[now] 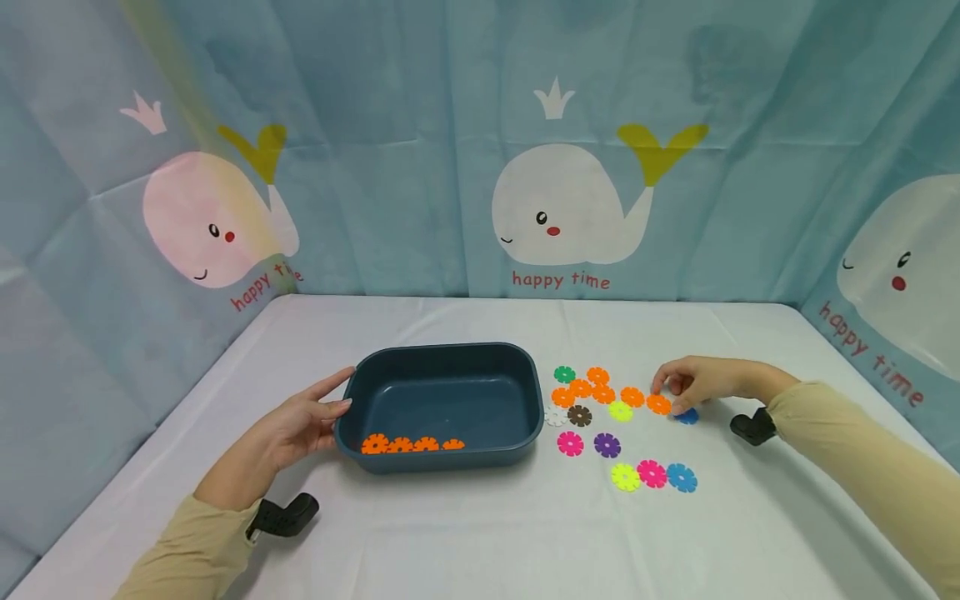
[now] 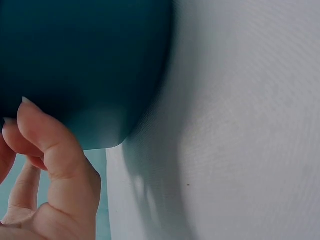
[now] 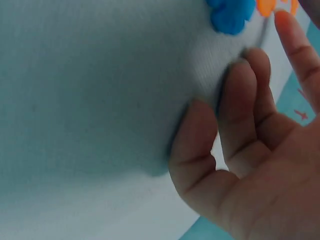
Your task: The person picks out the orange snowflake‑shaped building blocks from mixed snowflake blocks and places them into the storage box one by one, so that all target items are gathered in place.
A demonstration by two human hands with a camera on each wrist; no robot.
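Note:
My left hand [image 1: 300, 425] is at the left end of a dark blue plastic basin [image 1: 438, 458], its fingertips touching the outer wall and rim; the left wrist view shows the fingers [image 2: 55, 135] against that wall. Inside the basin, several orange notched discs [image 1: 426, 444] lie along the near side. To the right, my right hand [image 1: 701, 379] pinches an orange notched disc [image 1: 658, 404] between thumb and index finger, low over the table. Beside it, partly under the thumb, lies a blue disc [image 1: 688, 416]. The other right fingers [image 3: 240, 95] are curled.
Between basin and right hand lie more notched discs: several orange [image 1: 580, 388], a green [image 1: 565, 374], a white [image 1: 555, 416], a brown [image 1: 580, 416] and a purple [image 1: 607, 445]. Yellow, pink [image 1: 652, 473] and blue discs lie nearer. A whale-print curtain [image 1: 405, 183] hangs behind the white-covered table [image 1: 450, 533].

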